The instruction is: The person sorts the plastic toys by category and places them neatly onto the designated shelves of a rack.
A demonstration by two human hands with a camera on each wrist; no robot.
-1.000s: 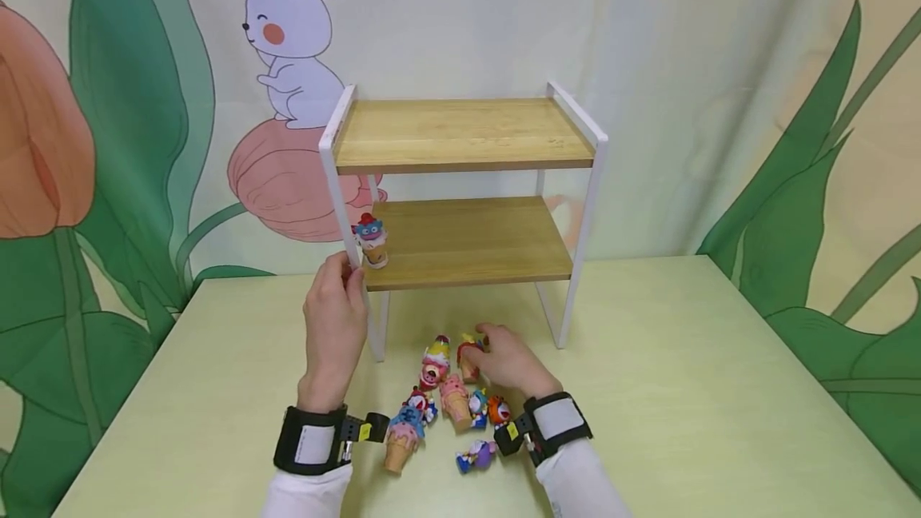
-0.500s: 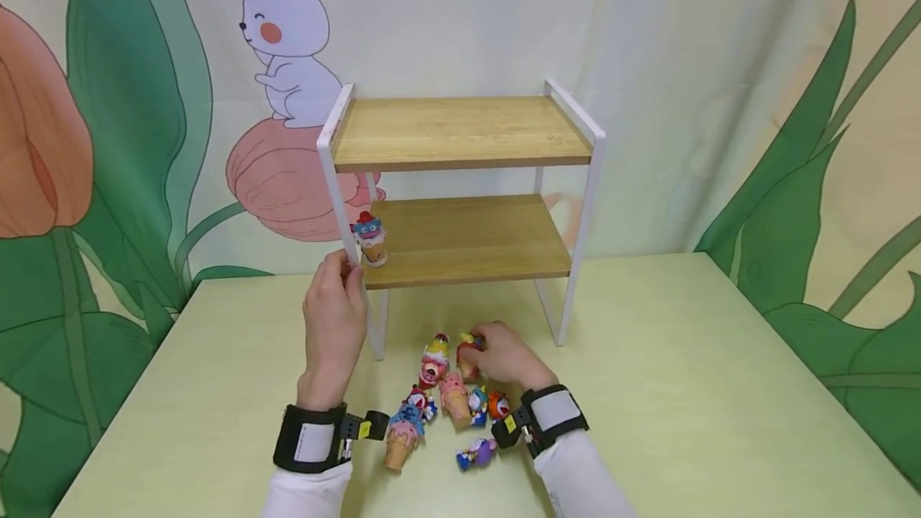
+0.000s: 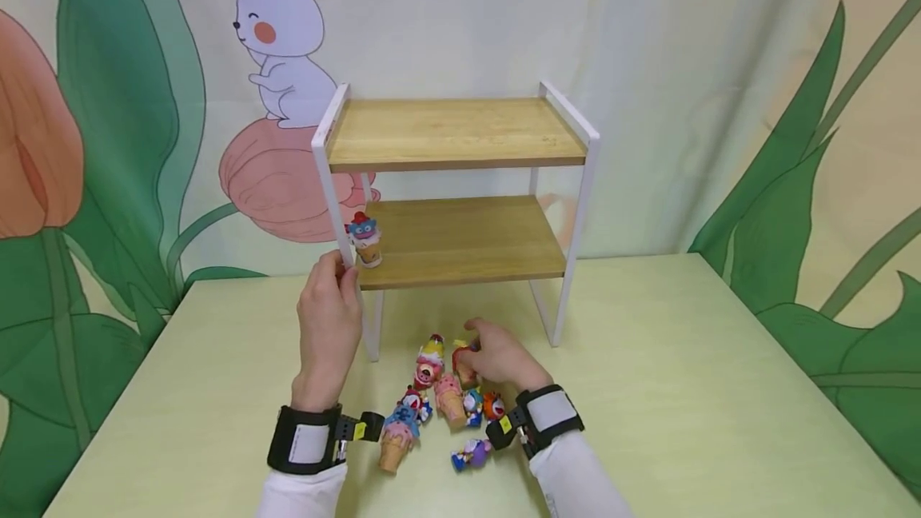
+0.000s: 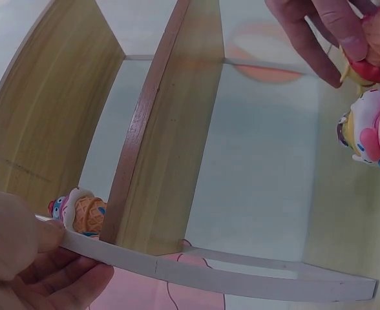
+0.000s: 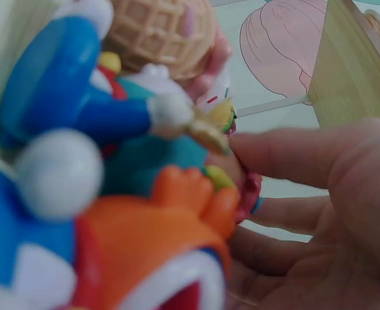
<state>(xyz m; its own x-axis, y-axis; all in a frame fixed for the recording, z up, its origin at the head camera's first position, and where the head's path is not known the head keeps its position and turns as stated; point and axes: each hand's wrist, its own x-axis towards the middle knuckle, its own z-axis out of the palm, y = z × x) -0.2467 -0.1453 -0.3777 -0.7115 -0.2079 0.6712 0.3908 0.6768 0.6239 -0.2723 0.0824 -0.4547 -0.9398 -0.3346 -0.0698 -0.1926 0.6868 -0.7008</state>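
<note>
My left hand (image 3: 327, 326) grips the white left post (image 3: 332, 206) of a two-tier wooden shelf (image 3: 460, 246), thumb and fingers on either side of it in the left wrist view. Just beside it on the lower board stands an ice cream cone figurine (image 3: 365, 240) with a blue face and red top. My right hand (image 3: 504, 354) pinches a red-topped ice cream cone figurine (image 3: 464, 374) lying on the table, the thumb across it. Close by lie a pink cone figurine (image 3: 450, 402) and a yellow-and-pink bear-faced figurine (image 3: 429, 362).
Nearer me lie a blue-and-pink cone figurine (image 3: 396, 442), a purple-and-blue figurine (image 3: 471, 454) and an orange figurine (image 3: 493, 406). The shelf's top board (image 3: 460, 130) is bare. A printed cloth (image 3: 683, 102) hangs behind the pale green table (image 3: 683, 382).
The head view has shifted slightly, so everything sits a little further left. My left hand stays on the post, and my right hand stays at the red-topped figurine.
</note>
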